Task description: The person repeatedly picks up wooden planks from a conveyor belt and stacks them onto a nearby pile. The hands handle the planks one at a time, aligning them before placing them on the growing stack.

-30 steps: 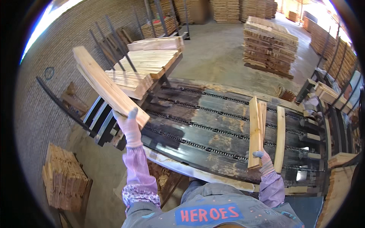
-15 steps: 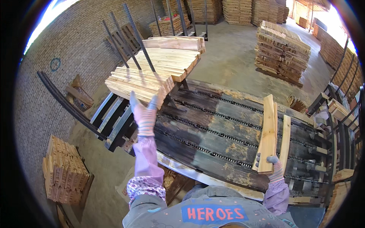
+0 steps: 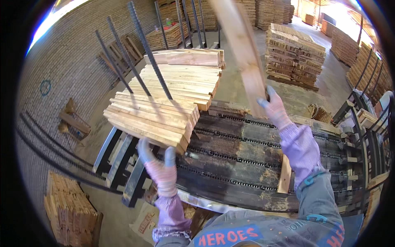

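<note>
My right hand [image 3: 275, 108], in a striped glove with grey fingertips, grips the lower end of a long wooden board [image 3: 246, 57]. The board is raised and tilted, its far end running out of the top of the view. My left hand [image 3: 161, 168], gloved alike, has thumb and fingers apart at the near end of a stack of planks [image 3: 154, 117]; whether it touches them I cannot tell. Those planks lie side by side on a black metal rack [image 3: 123, 164]. Another board [image 3: 284, 175] lies on the chain conveyor [image 3: 230, 164], partly hidden by my right arm.
Ribbed steel rods [image 3: 150, 51] stand up through the planks, and more curve along the left [image 3: 61, 152]. A pile of boards [image 3: 294, 55] stands on the floor beyond the conveyor. Another pile [image 3: 72, 210] is at lower left, near a brick wall [image 3: 61, 70].
My right hand has lifted a board off the conveyor and swung it up and to the left. My left hand has dropped lower in view, still open beside the stack.
</note>
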`<state>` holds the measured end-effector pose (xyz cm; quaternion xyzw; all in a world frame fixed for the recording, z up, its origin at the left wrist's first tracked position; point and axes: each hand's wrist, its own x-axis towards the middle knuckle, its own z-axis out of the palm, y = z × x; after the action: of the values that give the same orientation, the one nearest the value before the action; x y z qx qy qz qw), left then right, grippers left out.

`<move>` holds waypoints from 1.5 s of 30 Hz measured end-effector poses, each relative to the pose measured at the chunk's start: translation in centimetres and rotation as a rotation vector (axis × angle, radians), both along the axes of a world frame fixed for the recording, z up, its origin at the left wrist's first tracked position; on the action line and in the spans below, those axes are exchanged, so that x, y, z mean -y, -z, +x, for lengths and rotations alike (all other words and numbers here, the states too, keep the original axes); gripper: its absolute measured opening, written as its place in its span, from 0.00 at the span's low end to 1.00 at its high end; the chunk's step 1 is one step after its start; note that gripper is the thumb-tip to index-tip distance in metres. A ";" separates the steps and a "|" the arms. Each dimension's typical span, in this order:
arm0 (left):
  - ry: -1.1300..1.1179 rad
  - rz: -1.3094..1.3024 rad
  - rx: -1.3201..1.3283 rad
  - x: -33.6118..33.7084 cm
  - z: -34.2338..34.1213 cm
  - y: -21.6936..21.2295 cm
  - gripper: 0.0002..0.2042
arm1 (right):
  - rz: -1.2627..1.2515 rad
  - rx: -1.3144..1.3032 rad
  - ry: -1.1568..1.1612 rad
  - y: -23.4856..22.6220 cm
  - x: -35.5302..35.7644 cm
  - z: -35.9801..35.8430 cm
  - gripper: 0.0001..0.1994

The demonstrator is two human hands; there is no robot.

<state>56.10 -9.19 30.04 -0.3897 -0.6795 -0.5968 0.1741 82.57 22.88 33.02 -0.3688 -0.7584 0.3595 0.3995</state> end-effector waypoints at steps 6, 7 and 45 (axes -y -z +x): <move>-0.219 -0.786 -0.257 5.4 -7.3 -0.2 0.31 | 0.322 0.207 0.083 -4.6 -8.4 -17.0 0.30; -0.245 -0.855 -0.298 5.0 -7.0 -0.5 0.31 | 0.364 0.248 0.044 -5.4 -8.7 -19.7 0.29; 0.493 -1.342 -0.247 -9.2 25.5 20.4 0.47 | -0.547 1.086 0.391 20.9 20.5 17.3 0.50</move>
<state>81.59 0.03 9.67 -0.6189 -0.7672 -0.0245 -0.1666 99.89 2.41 12.09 -0.7186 -0.6523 0.2228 -0.0921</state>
